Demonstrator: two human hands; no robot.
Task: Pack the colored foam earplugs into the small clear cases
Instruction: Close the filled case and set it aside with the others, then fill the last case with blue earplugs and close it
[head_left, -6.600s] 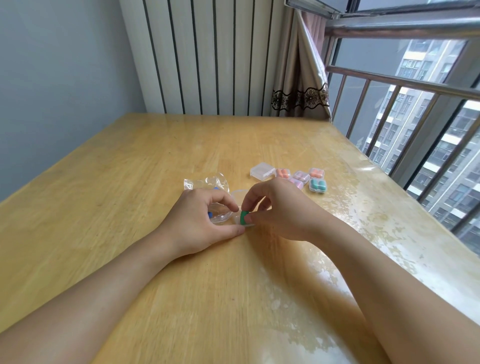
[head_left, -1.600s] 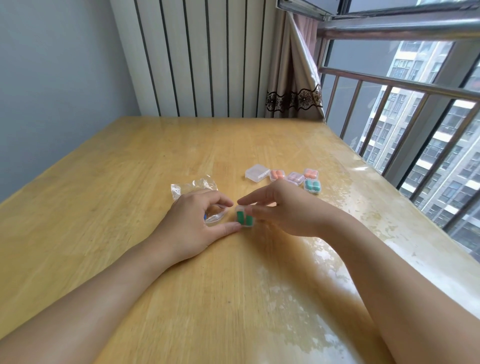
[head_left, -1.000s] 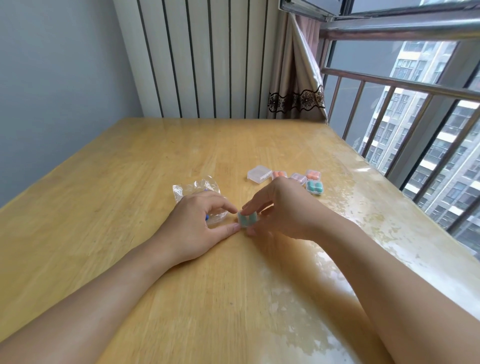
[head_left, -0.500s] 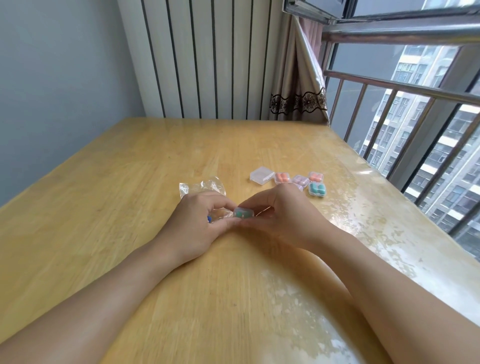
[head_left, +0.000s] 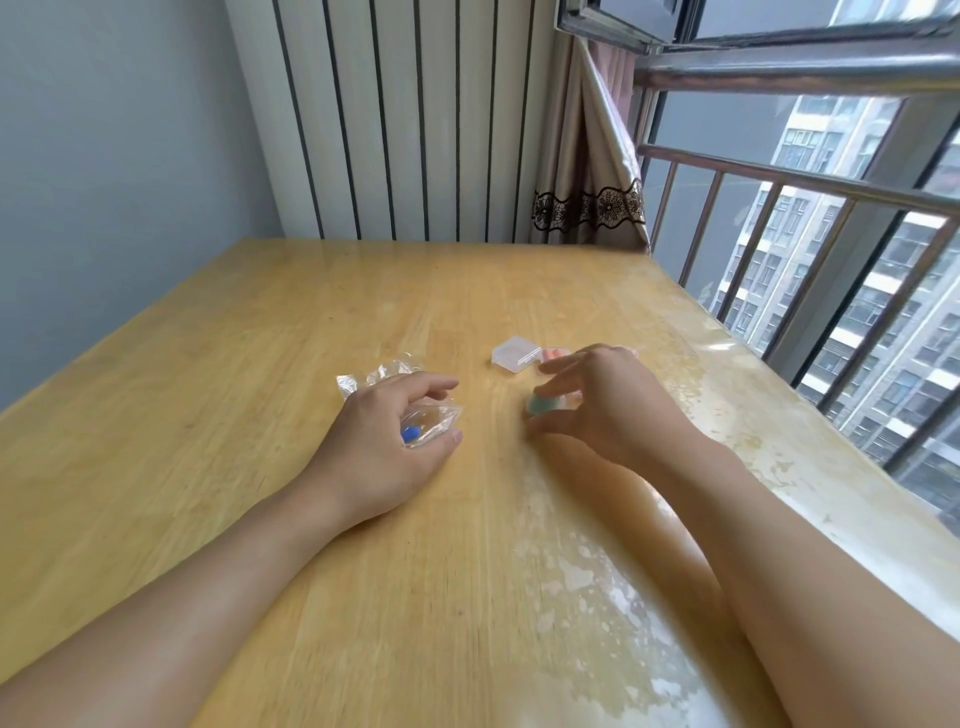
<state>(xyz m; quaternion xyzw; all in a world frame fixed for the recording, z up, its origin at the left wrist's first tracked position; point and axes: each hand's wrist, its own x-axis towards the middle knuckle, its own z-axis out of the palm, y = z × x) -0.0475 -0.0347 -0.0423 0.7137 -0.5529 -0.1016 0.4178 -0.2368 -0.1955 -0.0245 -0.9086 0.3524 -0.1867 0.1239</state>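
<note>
The right hand (head_left: 597, 405) pinches a small clear case (head_left: 543, 404) with green earplugs inside between thumb and fingertips, just above or on the desk (head_left: 260, 364); the blur hides which. It looks filled, so the grip seems meant to carry it to the packed cases behind. The left hand (head_left: 395, 441) rests on the desk with its fingers curled around a crinkled clear bag (head_left: 384, 376), holding it steady; a blue earplug (head_left: 410, 433) shows inside, under the fingers, ready for the next pick. Beyond the right hand lie an empty clear case (head_left: 514, 353) and, just beside it, a case of orange earplugs (head_left: 555, 355), partly hidden by the fingers. Any further cases are covered by the hand, so a free spot must be judged carefully. Railings (head_left: 779, 208) and a curtain (head_left: 587, 171) stand well apart.
</note>
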